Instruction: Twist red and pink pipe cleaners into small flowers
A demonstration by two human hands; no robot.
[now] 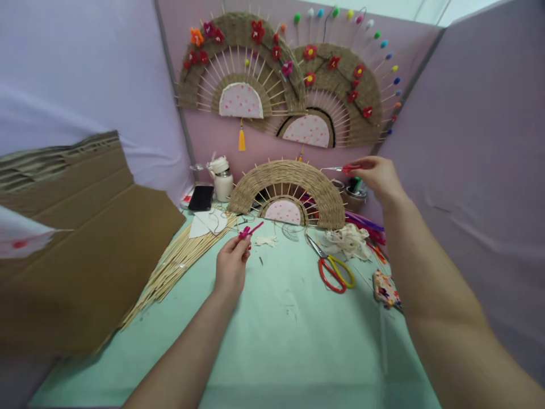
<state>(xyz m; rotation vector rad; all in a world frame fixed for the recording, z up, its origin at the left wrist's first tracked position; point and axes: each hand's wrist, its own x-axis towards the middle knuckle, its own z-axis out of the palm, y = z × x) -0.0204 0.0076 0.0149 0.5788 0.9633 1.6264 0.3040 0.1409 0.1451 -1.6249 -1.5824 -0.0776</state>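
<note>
My left hand point(232, 264) is closed over the table, pinching a magenta pipe-cleaner flower point(245, 232) with a fuzzy stem pointing up to the right. Raised at the right, my right hand point(377, 175) grips small scissors point(347, 168) by their red handle. Their thin metal blades point left, close to the top right edge of a woven twine fan point(289, 170) that stands upright at the back. Larger scissors point(330, 267) with one red and one yellow handle lie on the table between my hands, their blades slightly apart.
Thin bamboo sticks point(174, 267) and a big cardboard sheet point(106, 255) occupy the left. A phone point(201, 197) and a cream bottle point(223, 183) stand behind. Bunched pale cloth point(349, 240), purple pipe cleaners point(367, 226) and a pen pot point(354, 199) are at right. Finished fans point(242, 62) hang behind.
</note>
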